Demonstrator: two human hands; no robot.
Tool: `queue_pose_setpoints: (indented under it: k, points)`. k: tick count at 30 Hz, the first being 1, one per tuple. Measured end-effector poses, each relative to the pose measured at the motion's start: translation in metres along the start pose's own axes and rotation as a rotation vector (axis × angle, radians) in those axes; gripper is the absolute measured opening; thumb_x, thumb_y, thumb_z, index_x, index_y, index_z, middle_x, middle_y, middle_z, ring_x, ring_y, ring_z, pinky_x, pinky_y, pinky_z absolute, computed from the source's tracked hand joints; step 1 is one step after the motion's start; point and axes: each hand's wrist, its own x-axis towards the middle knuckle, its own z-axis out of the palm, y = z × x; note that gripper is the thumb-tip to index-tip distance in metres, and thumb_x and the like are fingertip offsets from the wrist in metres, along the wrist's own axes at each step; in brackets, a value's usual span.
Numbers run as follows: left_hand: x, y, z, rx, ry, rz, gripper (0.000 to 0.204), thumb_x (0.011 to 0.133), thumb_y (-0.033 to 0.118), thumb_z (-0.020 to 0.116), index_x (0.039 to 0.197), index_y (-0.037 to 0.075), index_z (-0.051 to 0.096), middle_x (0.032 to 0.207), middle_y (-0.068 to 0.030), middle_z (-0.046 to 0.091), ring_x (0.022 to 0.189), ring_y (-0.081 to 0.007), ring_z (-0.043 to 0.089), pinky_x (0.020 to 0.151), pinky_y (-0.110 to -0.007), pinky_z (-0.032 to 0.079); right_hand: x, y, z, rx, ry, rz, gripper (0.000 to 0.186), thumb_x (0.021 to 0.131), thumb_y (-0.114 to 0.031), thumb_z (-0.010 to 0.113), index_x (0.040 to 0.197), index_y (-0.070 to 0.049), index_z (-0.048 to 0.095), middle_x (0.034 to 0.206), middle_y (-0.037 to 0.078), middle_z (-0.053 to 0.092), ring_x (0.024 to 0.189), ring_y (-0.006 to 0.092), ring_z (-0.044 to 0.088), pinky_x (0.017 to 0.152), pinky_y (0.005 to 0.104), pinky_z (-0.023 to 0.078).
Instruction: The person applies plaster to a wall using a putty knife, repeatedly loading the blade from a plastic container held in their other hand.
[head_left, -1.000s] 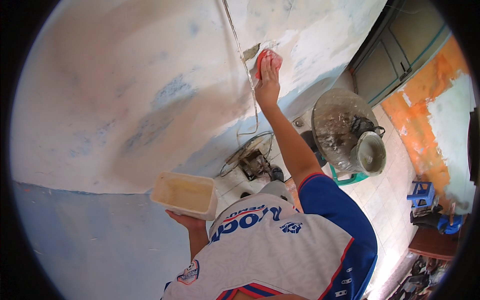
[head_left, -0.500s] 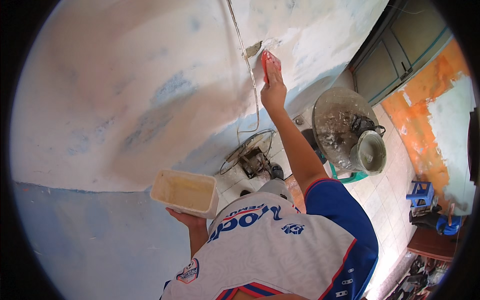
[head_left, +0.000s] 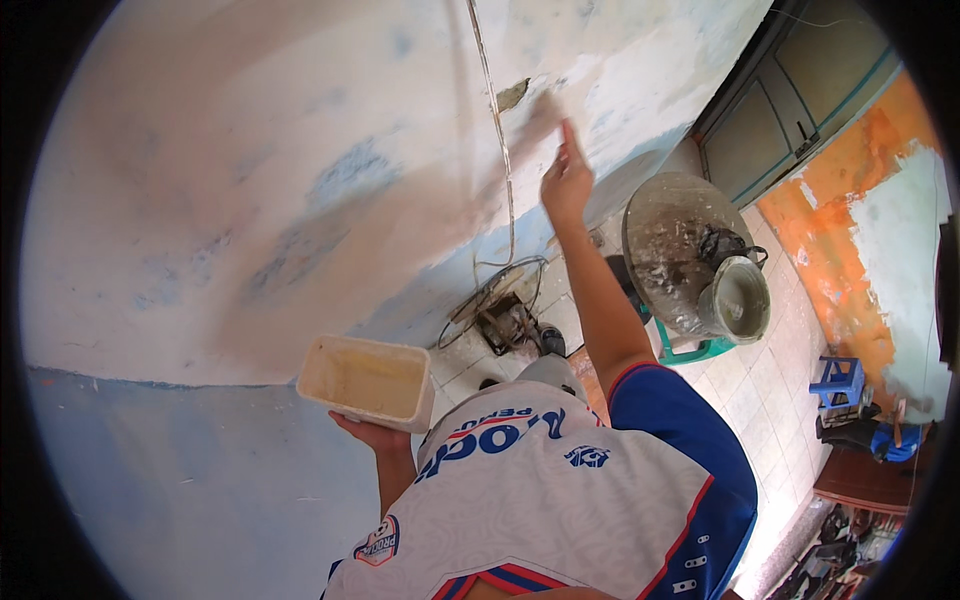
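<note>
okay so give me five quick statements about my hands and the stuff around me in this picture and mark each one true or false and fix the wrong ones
1. The left hand holds a pale rectangular tub. True.
2. The tub is covered by a lid. False: its top is open.
3. The right hand is bare of any tool. False: it has a red tool in its grip, seen nearly edge-on.
4. A pale cable runs along the wall, close beside a damaged patch. True.
5. The stool nearest the picture's right edge is green. False: that stool is blue.
</note>
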Motion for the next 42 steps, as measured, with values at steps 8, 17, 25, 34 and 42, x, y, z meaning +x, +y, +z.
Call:
queue_pose_setpoints:
  k: [8, 17, 25, 34, 42]
  points:
    - [0.003, 0.001, -0.002, -0.013, -0.027, 0.0, 0.085, 0.097, 0.078, 0.039, 0.161, 0.022, 0.034, 0.162, -0.005, 0.04, 0.145, -0.0332, 0.045, 0.12, -0.056, 0.038, -0.021, 0.006, 0.031, -0.091, -0.067, -0.186, 0.064, 0.09, 0.008, 0.055, 0.151, -0.011, 0.053, 0.135, 0.021, 0.063, 0.12, 0.0378, 0.064, 0.096, 0.0393, 0.054]
    - [-0.004, -0.002, 0.017, -0.004, -0.043, -0.007, 0.082, 0.098, 0.076, 0.041, 0.158, 0.021, 0.04, 0.159, -0.0016, 0.045, 0.143, -0.0288, 0.046, 0.12, -0.05, 0.038, 0.027, -0.025, 0.01, -0.249, -0.23, 0.239, 0.054, 0.093, 0.002, 0.054, 0.146, -0.006, 0.056, 0.123, 0.028, 0.068, 0.104, 0.0461, 0.069, 0.086, 0.0432, 0.057]
    - [-0.015, -0.026, 0.055, -0.063, -0.196, 0.128, 0.078, 0.1, 0.073, 0.042, 0.157, 0.02, 0.042, 0.155, -0.0032, 0.049, 0.141, -0.0294, 0.048, 0.119, -0.051, 0.038, 0.027, -0.023, -0.031, -0.022, -0.05, 0.177, 0.045, 0.101, 0.001, 0.051, 0.145, -0.003, 0.058, 0.079, 0.018, 0.07, 0.063, 0.0203, 0.06, 0.062, 0.0321, 0.051]
    - [-0.027, -0.061, 0.135, -0.019, -0.155, 0.23, 0.067, 0.105, 0.064, 0.038, 0.151, 0.015, 0.044, 0.142, -0.0085, 0.057, 0.126, -0.029, 0.06, 0.105, -0.05, 0.053, 0.005, -0.016, -0.024, 0.173, -0.286, -0.22, 0.057, 0.091, 0.012, 0.051, 0.146, 0.001, 0.053, 0.142, 0.021, 0.062, 0.131, 0.0347, 0.061, 0.104, 0.0371, 0.052]
    - [-0.019, -0.113, 0.155, 0.039, -0.157, 0.226, 0.068, 0.105, 0.064, 0.038, 0.151, 0.015, 0.044, 0.142, -0.0087, 0.057, 0.126, -0.0301, 0.06, 0.105, -0.051, 0.054, 0.023, 0.01, 0.005, -0.023, -0.167, -0.31, 0.066, 0.09, 0.013, 0.049, 0.154, 0.0, 0.04, 0.147, 0.018, 0.058, 0.136, 0.0382, 0.055, 0.113, 0.0445, 0.047]
